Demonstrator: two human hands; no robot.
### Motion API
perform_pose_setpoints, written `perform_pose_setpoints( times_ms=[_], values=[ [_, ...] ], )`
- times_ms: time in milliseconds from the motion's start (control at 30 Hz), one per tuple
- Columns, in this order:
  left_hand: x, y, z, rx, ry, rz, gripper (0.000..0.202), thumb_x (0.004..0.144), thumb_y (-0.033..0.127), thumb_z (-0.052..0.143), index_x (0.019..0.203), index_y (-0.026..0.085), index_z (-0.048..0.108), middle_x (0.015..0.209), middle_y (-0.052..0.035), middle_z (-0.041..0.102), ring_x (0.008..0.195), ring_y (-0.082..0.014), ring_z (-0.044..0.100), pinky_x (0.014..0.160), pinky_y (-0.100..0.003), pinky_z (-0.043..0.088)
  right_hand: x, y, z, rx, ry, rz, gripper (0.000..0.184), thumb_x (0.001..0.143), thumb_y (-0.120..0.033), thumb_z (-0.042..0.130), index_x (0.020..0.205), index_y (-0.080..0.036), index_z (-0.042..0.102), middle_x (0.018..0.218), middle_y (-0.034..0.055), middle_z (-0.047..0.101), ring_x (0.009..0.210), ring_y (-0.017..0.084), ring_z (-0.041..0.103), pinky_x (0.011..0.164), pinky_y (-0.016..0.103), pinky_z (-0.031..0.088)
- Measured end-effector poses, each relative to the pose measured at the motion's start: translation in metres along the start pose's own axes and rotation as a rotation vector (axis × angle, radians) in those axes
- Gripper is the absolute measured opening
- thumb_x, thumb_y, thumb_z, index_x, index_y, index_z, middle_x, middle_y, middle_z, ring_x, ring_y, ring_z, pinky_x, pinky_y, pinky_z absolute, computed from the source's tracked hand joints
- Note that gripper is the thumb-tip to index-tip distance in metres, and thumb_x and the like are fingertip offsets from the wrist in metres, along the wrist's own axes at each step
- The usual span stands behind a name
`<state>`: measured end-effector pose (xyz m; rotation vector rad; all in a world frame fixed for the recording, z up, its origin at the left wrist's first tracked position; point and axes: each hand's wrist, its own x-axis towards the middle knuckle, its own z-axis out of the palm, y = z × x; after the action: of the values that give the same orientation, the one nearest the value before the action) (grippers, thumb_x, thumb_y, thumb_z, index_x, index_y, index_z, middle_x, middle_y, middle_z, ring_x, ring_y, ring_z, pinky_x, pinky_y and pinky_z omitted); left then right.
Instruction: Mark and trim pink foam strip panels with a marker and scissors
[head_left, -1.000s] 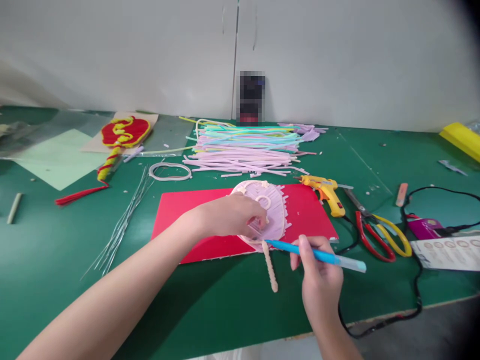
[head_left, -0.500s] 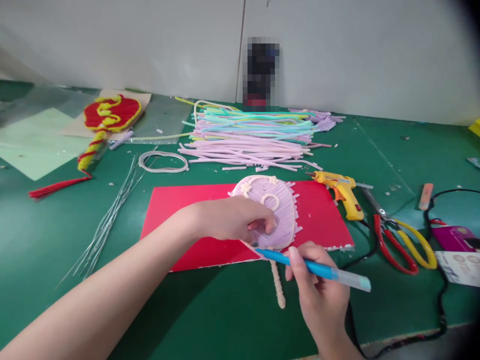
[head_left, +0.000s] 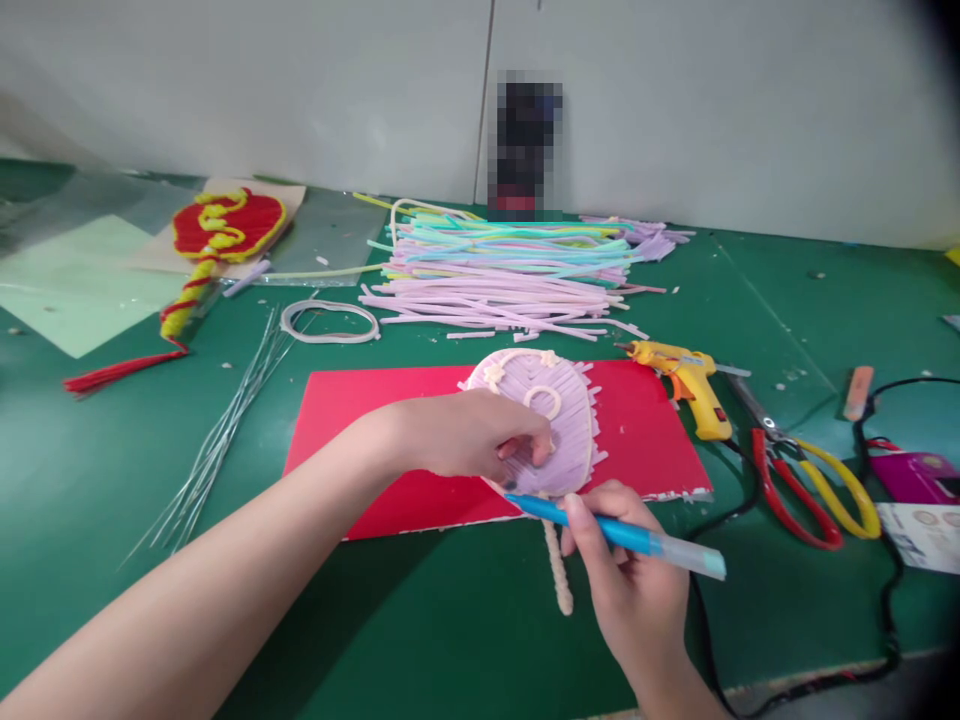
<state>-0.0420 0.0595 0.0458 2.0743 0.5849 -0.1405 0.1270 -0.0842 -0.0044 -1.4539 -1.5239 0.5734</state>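
A lilac fan (head_left: 574, 440) made of pipe cleaners lies on a red sheet (head_left: 637, 425). It has a cream rim, small stars, a ring and a twisted cream handle (head_left: 558, 572) that extends over the sheet's near edge. My left hand (head_left: 484, 432) is closed with bent fingers and holds the fan down, hiding its left and lower parts. In my right hand (head_left: 637, 590) is a blue pen (head_left: 615, 532), gripped between thumb and fingers. Its tip points left, at the fan's lower edge near the left fingertips; whether it touches is unclear.
Pastel pipe cleaners (head_left: 502, 265) are piled at the back. A yellow glue gun (head_left: 697, 388), scissors (head_left: 791, 470) and a black cord (head_left: 889, 590) lie on the right. On the left are thin wires (head_left: 217, 450), a wire coil (head_left: 330, 338) and a red-and-yellow fan (head_left: 255, 228).
My right hand and the pen have shifted slightly left along the fan's lower edge. My left hand stays on the fan, and the camera view has moved a little.
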Motion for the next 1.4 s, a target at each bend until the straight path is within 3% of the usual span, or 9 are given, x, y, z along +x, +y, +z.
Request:
perform_pose_setpoints(
  times_ms=[200,367,633,800,967,1100,1233,1400],
  values=[
    [0.0,-0.0006,0.0007,0.019,0.013,-0.007,0.023,0.077,0.011,0.061,0.097,0.023,0.061,0.086,0.0038,0.057,0.079,-0.0126,0.052,0.061,-0.023,0.034,0.0003,-0.0002,0.0005,-0.017,0.064,0.032,0.023,0.091,-0.026,0.057,0.069,-0.02,0.056,0.059,-0.0012,0.056,0.054,0.012,0.055,0.047,0.023,0.038],
    [0.0007,-0.0029,0.0011,0.009,0.01,0.004,0.023,0.078,0.011,0.061,0.098,0.022,0.061,0.086,0.0038,0.058,0.078,-0.012,0.051,0.062,-0.023,0.034,0.0007,-0.0003,-0.0004,-0.022,0.035,0.005,0.019,0.091,-0.025,0.057,0.072,-0.021,0.057,0.061,-0.001,0.057,0.053,0.012,0.053,0.046,0.023,0.037],
    [0.002,-0.0081,-0.0008,-0.033,-0.034,0.025,0.027,0.078,0.012,0.061,0.103,0.022,0.061,0.088,0.0034,0.056,0.079,-0.0118,0.051,0.065,-0.023,0.037,-0.001,0.0002,-0.0002,-0.013,0.022,-0.034,0.017,0.09,-0.021,0.058,0.073,-0.02,0.057,0.062,-0.0011,0.056,0.058,0.012,0.055,0.052,0.024,0.041],
    [0.0025,-0.0073,-0.001,-0.019,-0.024,0.004,0.027,0.077,0.012,0.061,0.103,0.023,0.062,0.088,0.0032,0.057,0.08,-0.0122,0.052,0.065,-0.023,0.036,-0.0013,-0.0006,-0.0009,-0.057,0.09,-0.079,0.02,0.089,-0.017,0.058,0.07,-0.02,0.053,0.06,-0.0028,0.054,0.055,0.012,0.053,0.055,0.025,0.043],
    [0.0017,-0.0048,-0.0023,-0.009,-0.04,0.014,0.025,0.079,0.014,0.06,0.103,0.021,0.062,0.088,0.0025,0.056,0.08,-0.0123,0.051,0.065,-0.023,0.036,-0.0006,-0.0007,-0.0011,-0.069,0.041,-0.141,0.017,0.089,-0.013,0.058,0.074,-0.02,0.054,0.061,-0.0029,0.055,0.057,0.011,0.053,0.058,0.025,0.044],
    [0.0016,-0.004,-0.0027,-0.002,-0.045,0.005,0.025,0.08,0.015,0.059,0.104,0.021,0.061,0.091,0.0018,0.058,0.082,-0.0129,0.051,0.066,-0.024,0.036,-0.0014,0.0005,-0.0007,-0.066,0.109,-0.143,0.02,0.088,-0.008,0.057,0.072,-0.019,0.051,0.06,-0.0037,0.053,0.057,0.01,0.05,0.06,0.025,0.043],
    [0.0021,-0.0037,-0.0026,0.009,-0.036,0.018,0.023,0.08,0.014,0.059,0.102,0.021,0.061,0.091,0.0022,0.058,0.081,-0.0124,0.051,0.067,-0.023,0.036,-0.0024,0.001,-0.0009,-0.046,0.072,-0.179,0.019,0.087,-0.007,0.057,0.075,-0.019,0.051,0.059,-0.004,0.053,0.058,0.011,0.05,0.059,0.025,0.043],
    [0.0019,-0.0031,-0.0025,0.019,-0.035,0.004,0.023,0.079,0.014,0.059,0.101,0.021,0.061,0.091,0.0025,0.059,0.081,-0.0125,0.051,0.066,-0.023,0.036,-0.003,0.0001,-0.002,-0.021,0.19,-0.139,0.021,0.087,-0.006,0.057,0.072,-0.019,0.051,0.06,-0.0046,0.05,0.055,0.009,0.048,0.054,0.023,0.041]
  ],
)
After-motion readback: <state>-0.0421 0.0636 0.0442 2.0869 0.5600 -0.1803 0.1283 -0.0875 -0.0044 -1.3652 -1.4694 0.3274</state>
